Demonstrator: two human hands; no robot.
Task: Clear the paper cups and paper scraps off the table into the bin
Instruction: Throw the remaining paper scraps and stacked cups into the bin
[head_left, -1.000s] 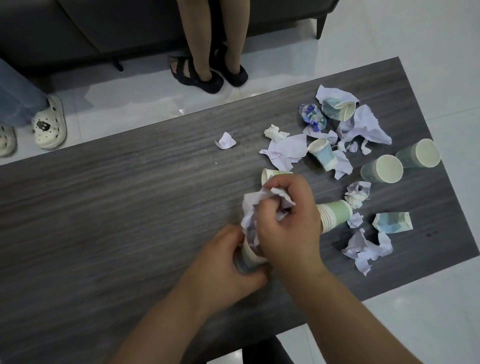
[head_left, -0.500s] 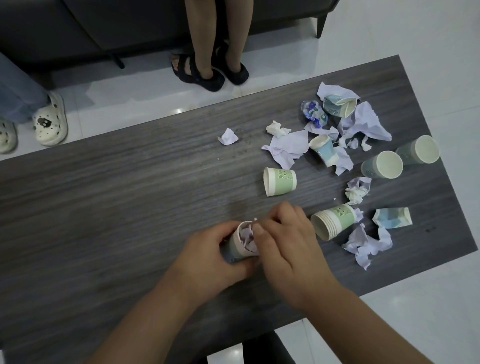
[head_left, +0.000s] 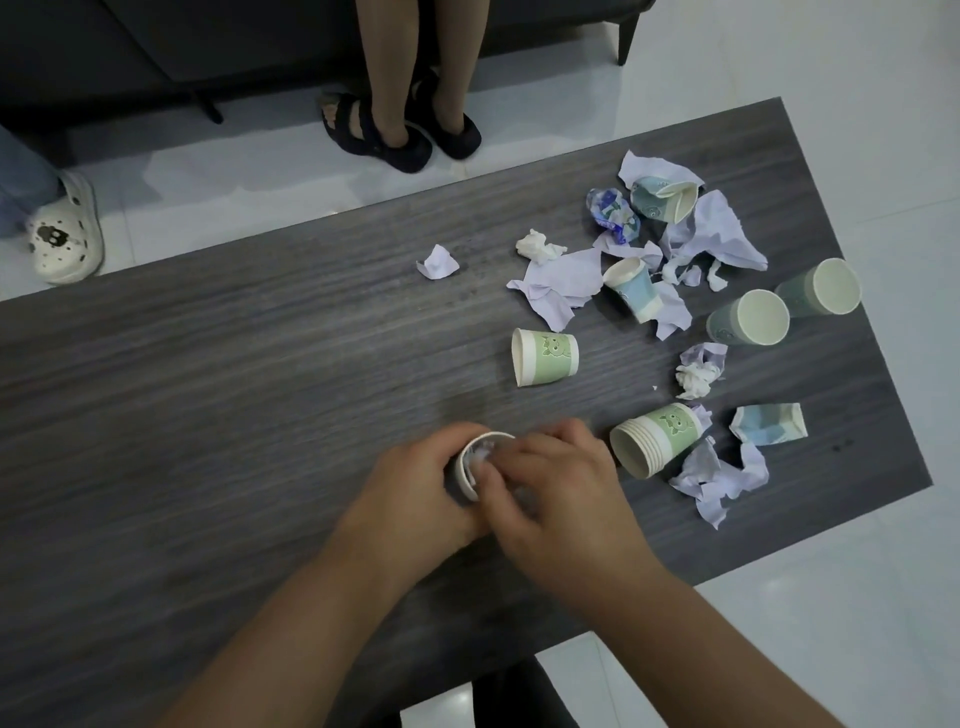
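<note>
My left hand (head_left: 415, 499) grips a paper cup (head_left: 470, 457) near the table's front edge, its mouth turned right. My right hand (head_left: 561, 488) has its fingers at the cup's mouth, pressing crumpled paper inside. A green cup (head_left: 545, 356) lies on its side just beyond. A stack of green cups (head_left: 657, 436) lies to the right of my right hand. Paper scraps (head_left: 556, 283) and more cups (head_left: 750, 318) are scattered over the right end of the table. No bin is in view.
The dark wood-grain table (head_left: 208, 389) ends close at the right and front. A small paper scrap (head_left: 437, 262) lies alone near the far edge. Two people's feet (head_left: 400, 135) and a white clog (head_left: 65, 231) stand on the floor beyond, before a dark sofa.
My right hand has pushed the bunched paper down from above the cup into its mouth. The cup in my left hand has tipped toward the right. The lone green cup is uncovered.
</note>
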